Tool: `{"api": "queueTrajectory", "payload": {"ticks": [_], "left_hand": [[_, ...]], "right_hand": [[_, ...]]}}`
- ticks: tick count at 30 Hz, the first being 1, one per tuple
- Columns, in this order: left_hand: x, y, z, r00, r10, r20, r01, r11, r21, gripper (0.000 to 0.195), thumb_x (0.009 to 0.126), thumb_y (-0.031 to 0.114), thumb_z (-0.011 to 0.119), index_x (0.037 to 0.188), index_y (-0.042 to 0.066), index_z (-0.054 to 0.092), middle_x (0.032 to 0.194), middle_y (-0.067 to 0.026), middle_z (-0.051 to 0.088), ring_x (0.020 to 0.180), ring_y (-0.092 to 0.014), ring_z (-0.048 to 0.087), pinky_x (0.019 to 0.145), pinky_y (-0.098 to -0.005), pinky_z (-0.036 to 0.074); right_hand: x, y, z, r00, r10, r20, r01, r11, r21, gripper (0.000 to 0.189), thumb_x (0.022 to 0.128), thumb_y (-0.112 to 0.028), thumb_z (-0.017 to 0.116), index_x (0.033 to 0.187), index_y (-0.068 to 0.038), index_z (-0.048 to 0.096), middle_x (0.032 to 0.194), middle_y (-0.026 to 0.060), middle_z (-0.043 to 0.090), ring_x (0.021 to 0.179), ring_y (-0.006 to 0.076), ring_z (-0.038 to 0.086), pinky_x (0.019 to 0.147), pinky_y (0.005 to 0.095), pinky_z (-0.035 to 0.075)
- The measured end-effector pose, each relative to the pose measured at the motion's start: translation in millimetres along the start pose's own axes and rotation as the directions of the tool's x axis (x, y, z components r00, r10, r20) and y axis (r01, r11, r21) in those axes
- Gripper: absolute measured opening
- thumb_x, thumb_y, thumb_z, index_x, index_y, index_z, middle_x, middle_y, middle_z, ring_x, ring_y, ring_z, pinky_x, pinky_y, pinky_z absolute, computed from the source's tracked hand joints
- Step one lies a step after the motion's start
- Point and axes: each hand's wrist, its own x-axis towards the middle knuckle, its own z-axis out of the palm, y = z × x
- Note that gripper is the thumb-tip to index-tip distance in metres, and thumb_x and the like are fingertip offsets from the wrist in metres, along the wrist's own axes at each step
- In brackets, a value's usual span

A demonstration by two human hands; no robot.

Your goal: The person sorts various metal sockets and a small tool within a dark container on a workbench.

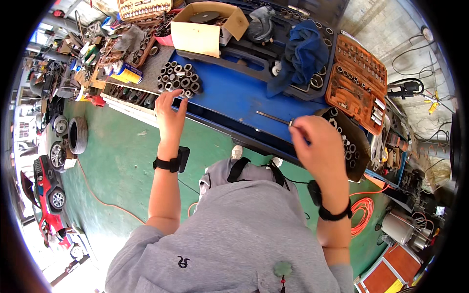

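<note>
My left hand [171, 111] is at the near edge of a cluster of upright metal sockets [178, 78] on the blue bench top [227, 88]. Its thumb and index finger are apart at the nearest sockets; whether they touch one is unclear. My right hand [318, 143] is by the near right part of the bench, its fingertips at the end of a thin metal tool [273, 117] lying over the blue surface. Whether those fingers grip it cannot be made out. Just right of this hand, a dark tray [361, 152] holds more sockets, partly hidden by the hand.
Behind are an open cardboard box [234, 18], a black tool case [249, 71] with a blue cloth [304, 51] on it, and an orange socket case [355, 88]. Spray cans [126, 72] lie left. An open drawer [220, 119] runs below the bench edge.
</note>
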Motion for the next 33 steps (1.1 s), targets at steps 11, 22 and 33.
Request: {"api": "queueTrajectory", "payload": {"ticks": [11, 22, 33], "left_hand": [[3, -14, 18, 1.000, 0.004, -0.006, -0.004, 1.000, 0.024, 0.030, 0.079, 0.020, 0.082, 0.107, 0.016, 0.072, 0.100, -0.0078, 0.061, 0.103, -0.031, 0.054, 0.094, -0.0433, 0.042], [7, -1, 15, 0.997, 0.078, 0.027, -0.079, 0.994, 0.072, 0.029, 0.074, 0.014, 0.080, 0.100, 0.016, 0.069, 0.109, -0.0051, 0.056, 0.113, -0.030, 0.051, 0.096, -0.0477, 0.037], [1, 68, 5, 0.980, 0.148, 0.136, -0.111, 0.963, -0.247, 0.023, 0.082, 0.007, 0.079, 0.102, 0.007, 0.067, 0.109, -0.0052, 0.068, 0.117, -0.027, 0.059, 0.102, -0.0414, 0.040]], "right_hand": [[101, -35, 164, 0.992, -0.017, 0.126, -0.007, 0.982, 0.191, 0.022, 0.081, -0.018, 0.072, 0.094, -0.004, 0.062, 0.089, 0.0153, 0.066, 0.089, 0.0359, 0.065, 0.076, 0.0464, 0.053], [127, -58, 220, 0.988, 0.122, 0.095, -0.134, 0.982, 0.130, 0.033, 0.076, -0.027, 0.077, 0.091, 0.001, 0.066, 0.093, 0.0177, 0.066, 0.093, 0.0369, 0.065, 0.080, 0.0455, 0.054], [10, -7, 50, 0.960, 0.186, -0.208, -0.149, 0.972, 0.181, 0.026, 0.072, -0.018, 0.070, 0.092, -0.001, 0.064, 0.092, 0.0163, 0.066, 0.089, 0.0361, 0.063, 0.082, 0.0461, 0.052]]}}
